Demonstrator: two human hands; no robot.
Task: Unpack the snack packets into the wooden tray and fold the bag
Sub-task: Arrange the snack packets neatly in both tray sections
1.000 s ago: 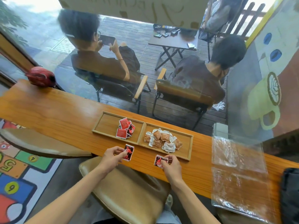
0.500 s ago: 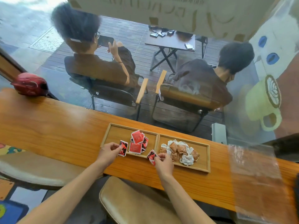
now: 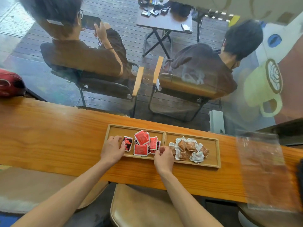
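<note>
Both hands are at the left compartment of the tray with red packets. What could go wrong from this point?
The red packets are heaped loosely, so the packet held by the right hand could slide over the divider onto the brown packets. The clear bag overhangs the counter's near edge and might slip off before folding.

Red-and-black packets (image 3: 142,142), brown-and-white packets (image 3: 188,149), pale wooden tray (image 3: 217,153), orange-brown counter (image 3: 49,138), clear bag (image 3: 262,169).
</note>
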